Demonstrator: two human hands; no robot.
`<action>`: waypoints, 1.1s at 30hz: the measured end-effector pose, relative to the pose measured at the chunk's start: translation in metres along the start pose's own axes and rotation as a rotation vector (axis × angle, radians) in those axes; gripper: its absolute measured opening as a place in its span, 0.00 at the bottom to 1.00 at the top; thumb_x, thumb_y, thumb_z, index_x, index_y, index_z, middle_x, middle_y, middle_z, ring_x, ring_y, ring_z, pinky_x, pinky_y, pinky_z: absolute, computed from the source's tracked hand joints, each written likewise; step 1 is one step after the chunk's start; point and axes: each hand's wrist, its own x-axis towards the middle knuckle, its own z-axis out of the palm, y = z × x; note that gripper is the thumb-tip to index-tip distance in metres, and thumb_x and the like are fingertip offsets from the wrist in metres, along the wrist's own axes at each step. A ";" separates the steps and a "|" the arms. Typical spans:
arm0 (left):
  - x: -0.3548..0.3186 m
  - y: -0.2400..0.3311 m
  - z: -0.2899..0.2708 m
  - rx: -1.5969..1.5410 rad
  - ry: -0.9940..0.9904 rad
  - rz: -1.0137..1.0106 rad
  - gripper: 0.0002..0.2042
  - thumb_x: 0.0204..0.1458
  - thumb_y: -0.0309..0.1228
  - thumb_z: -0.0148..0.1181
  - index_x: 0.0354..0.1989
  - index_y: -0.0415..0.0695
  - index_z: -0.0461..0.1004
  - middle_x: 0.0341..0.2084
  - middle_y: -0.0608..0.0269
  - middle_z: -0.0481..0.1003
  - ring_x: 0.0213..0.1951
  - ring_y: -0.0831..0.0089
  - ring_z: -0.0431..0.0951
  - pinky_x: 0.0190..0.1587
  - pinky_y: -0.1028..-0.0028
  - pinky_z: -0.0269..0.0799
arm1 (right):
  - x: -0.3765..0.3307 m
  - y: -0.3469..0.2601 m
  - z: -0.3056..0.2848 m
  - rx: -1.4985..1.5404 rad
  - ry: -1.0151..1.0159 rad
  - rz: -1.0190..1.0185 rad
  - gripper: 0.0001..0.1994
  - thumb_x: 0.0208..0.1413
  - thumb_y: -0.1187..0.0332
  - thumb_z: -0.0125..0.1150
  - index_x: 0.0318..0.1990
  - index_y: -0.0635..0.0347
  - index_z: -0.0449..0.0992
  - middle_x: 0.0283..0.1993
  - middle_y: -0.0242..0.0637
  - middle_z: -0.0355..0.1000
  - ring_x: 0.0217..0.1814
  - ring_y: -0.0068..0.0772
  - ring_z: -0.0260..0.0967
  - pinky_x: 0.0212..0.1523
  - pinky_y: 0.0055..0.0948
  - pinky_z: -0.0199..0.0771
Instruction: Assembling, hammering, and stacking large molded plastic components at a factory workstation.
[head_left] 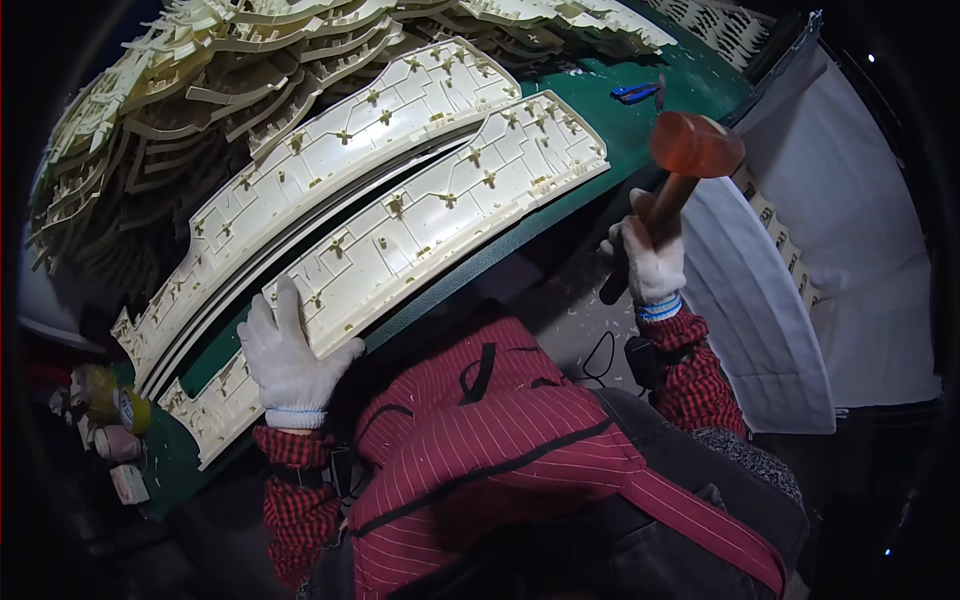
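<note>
My left hand (292, 365), in a white glove, lies on the nearer cream plastic panel (420, 235), fingers stretched over its surface and thumb out by its near edge. This long curved panel has small clips and ribs on its upturned face. In my right hand (652, 265), also gloved, is a mallet (697, 145) with an orange-brown head, raised off to the right of the panel. A dark bar shows below that hand; whether it belongs to the mallet's handle I cannot tell. A second cream panel (330, 140) lies just beyond the first.
A green table (690, 82) bears the panels. Many cream curved parts (250, 85) are heaped at its far side. Blue-handled pliers (634, 93) lie at the far right. Small tubs and rolls (118, 443) sit at the left end. White sheeting (755, 290) stands at the right.
</note>
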 end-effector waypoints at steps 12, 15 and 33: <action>-0.006 -0.008 0.003 -0.002 -0.008 0.014 0.57 0.27 0.54 0.81 0.71 0.43 0.64 0.55 0.39 0.66 0.51 0.42 0.67 0.56 0.48 0.69 | -0.021 -0.016 0.038 0.121 -0.394 -0.011 0.23 0.61 0.67 0.65 0.61 0.65 0.68 0.41 0.38 0.77 0.36 0.32 0.78 0.37 0.36 0.83; -0.001 -0.004 -0.002 -0.021 -0.043 0.001 0.56 0.28 0.54 0.81 0.70 0.43 0.64 0.55 0.38 0.65 0.52 0.42 0.67 0.57 0.47 0.67 | -0.032 -0.003 0.062 -0.010 -0.624 -0.259 0.25 0.60 0.64 0.67 0.61 0.65 0.68 0.40 0.43 0.79 0.37 0.41 0.80 0.38 0.39 0.82; -0.056 -0.050 0.003 -0.101 0.092 -0.018 0.35 0.37 0.49 0.76 0.57 0.50 0.77 0.49 0.53 0.73 0.53 0.49 0.73 0.59 0.50 0.67 | -0.041 0.022 0.082 -0.895 -0.914 -0.112 0.26 0.54 0.58 0.70 0.55 0.65 0.72 0.32 0.53 0.77 0.36 0.60 0.78 0.39 0.44 0.78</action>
